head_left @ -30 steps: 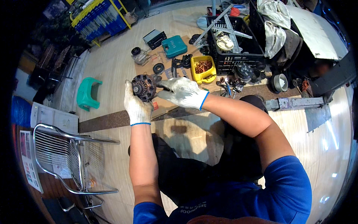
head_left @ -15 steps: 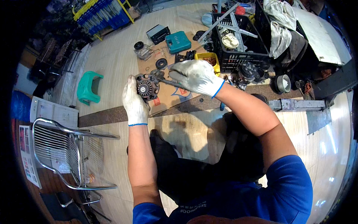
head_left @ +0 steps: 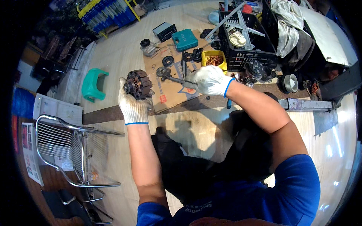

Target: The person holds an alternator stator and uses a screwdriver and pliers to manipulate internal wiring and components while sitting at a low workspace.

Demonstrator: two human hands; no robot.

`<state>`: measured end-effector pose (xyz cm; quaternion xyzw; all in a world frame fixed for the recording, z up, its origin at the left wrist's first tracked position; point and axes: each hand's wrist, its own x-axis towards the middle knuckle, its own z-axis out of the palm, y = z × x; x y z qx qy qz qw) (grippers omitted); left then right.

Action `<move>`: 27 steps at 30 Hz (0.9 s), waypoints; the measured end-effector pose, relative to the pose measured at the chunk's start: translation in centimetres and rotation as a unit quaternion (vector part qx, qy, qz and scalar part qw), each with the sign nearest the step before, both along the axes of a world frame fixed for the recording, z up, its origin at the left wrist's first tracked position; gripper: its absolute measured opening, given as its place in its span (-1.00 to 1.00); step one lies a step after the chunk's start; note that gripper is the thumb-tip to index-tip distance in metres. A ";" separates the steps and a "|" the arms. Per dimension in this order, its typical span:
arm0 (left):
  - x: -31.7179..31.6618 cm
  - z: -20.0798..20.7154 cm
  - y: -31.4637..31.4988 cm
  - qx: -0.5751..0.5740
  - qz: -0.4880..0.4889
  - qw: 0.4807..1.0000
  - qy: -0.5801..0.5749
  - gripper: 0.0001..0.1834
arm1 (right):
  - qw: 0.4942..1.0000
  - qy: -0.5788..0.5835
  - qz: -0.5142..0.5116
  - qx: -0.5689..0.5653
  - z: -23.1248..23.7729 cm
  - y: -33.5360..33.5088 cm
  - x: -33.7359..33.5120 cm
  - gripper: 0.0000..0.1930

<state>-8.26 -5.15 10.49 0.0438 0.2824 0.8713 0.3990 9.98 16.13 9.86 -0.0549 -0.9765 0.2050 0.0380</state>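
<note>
My gloved left hand [head_left: 134,103] is closed around a round, dark metal rotor [head_left: 138,83] with ribbed sides and a glint of copper inside. Its shaft end faces left, and my fingers cover its lower part. To the right, my gloved right hand [head_left: 212,80] grips a long, dark bar-like tool [head_left: 176,80], whose rounded far end points left over the cardboard. I cannot tell exactly what kind of tool it is. The tool and the rotor are apart. Under the tool's far end, a roundish metal part [head_left: 163,71] lies on the cardboard sheet [head_left: 171,101].
On the cardboard are a black ring [head_left: 167,61], a teal tool case [head_left: 184,40] and a yellow bin [head_left: 213,60] of copper-coloured pieces. A black crate [head_left: 249,56] stands beyond my right hand. A green stool [head_left: 94,84] and a metal chair [head_left: 60,147] are at left.
My left hand has turned the rotor so its ribbed side shows instead of its end face. My right hand has drawn right and slightly nearer, with the tool farther from the rotor.
</note>
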 end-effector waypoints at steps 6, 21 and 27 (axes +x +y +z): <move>1.1 0.7 0.7 -0.103 0.109 0.988 -0.041 -0.49 | 0.999 0.021 0.016 -0.047 -3.3 0.5 -1.0 -0.70; 3.4 -0.6 4.6 -0.165 0.137 0.976 -0.038 -0.49 | 0.958 0.284 -0.024 0.014 -3.1 -2.6 -3.5 -0.55; 3.0 -1.2 4.3 -0.129 0.158 0.979 -0.025 -0.45 | 0.951 0.305 -0.021 0.044 -2.6 -4.1 -4.4 -0.72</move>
